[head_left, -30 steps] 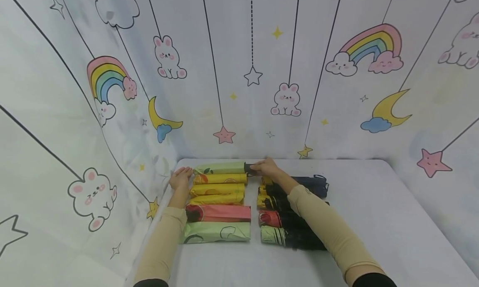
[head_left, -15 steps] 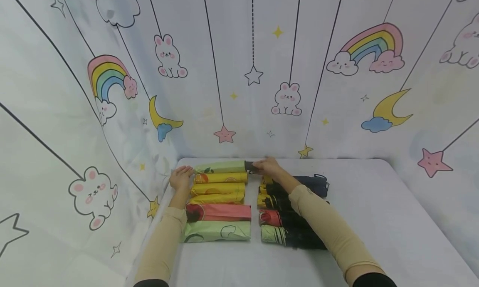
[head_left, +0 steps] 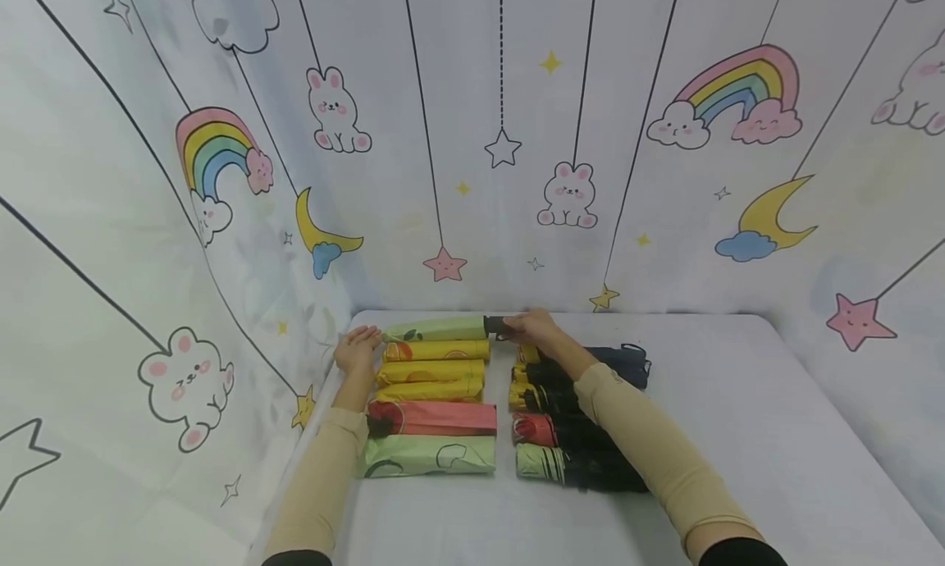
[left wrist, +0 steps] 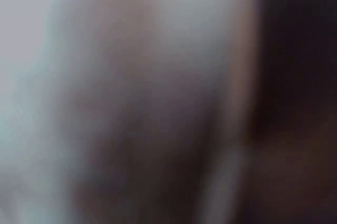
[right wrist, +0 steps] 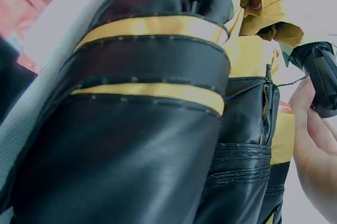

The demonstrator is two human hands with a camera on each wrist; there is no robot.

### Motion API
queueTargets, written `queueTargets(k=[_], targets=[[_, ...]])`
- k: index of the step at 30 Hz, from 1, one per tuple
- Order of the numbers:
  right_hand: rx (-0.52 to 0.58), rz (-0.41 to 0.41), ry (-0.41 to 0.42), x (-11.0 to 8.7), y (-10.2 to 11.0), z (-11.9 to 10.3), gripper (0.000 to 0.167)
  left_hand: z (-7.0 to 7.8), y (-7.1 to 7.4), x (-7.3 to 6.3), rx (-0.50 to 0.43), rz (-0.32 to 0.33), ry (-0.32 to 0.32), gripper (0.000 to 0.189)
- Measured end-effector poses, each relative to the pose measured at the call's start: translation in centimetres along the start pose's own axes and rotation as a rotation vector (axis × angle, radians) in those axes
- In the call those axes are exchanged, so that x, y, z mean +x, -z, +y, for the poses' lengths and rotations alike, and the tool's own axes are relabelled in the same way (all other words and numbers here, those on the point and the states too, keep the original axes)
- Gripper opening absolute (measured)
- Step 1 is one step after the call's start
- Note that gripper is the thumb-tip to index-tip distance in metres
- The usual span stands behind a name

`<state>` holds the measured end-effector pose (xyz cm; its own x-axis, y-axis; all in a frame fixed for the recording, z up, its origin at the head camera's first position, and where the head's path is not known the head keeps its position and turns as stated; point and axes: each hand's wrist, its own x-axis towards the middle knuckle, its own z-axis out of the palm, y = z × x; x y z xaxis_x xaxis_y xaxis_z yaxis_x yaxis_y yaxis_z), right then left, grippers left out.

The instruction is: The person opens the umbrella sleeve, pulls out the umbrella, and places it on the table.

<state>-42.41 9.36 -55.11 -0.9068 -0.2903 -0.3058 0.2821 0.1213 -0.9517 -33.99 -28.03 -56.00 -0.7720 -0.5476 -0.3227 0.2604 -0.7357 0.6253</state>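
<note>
A folding umbrella in a light green sleeve lies across the back of the left row. At its left end my left hand pinches the tip of the sleeve; the left wrist view is too blurred to add detail. My right hand holds the dark handle that shows past the sleeve's right end. The right wrist view has this hand at the right edge, fingers against the black handle with a thin cord beside it. Below the right forearm lie black rolled umbrellas with yellow bands.
Nearer in the left row lie several yellow sleeved pieces, a pink one and another green one. The right row holds dark rolled umbrellas with yellow, red and green ends. A patterned cloth wall stands behind the white table.
My right hand has shifted slightly to the right, and a little more of the dark handle shows. My left hand stays at the sleeve's left end. The rows lie as before.
</note>
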Motion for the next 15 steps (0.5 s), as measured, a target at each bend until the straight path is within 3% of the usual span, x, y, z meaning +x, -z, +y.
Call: queueTargets(k=[6,9,11,15], targets=[[-0.010,0.023,0.007,0.0,0.8,0.0,0.047,0.2,0.2,0.1,-0.068,0.004,0.042,0.042],[0.001,0.026,0.006,-0.1,1.2,-0.1,0.048,0.2,0.1,0.0,-0.060,0.003,0.044,0.043],[0.017,0.026,0.003,-0.2,1.5,-0.2,0.051,0.1,0.2,0.1,-0.024,0.000,0.031,0.039],[0.046,0.038,-0.002,-0.5,2.0,-0.3,0.052,-0.2,0.3,0.1,0.168,-0.026,-0.019,0.028]])
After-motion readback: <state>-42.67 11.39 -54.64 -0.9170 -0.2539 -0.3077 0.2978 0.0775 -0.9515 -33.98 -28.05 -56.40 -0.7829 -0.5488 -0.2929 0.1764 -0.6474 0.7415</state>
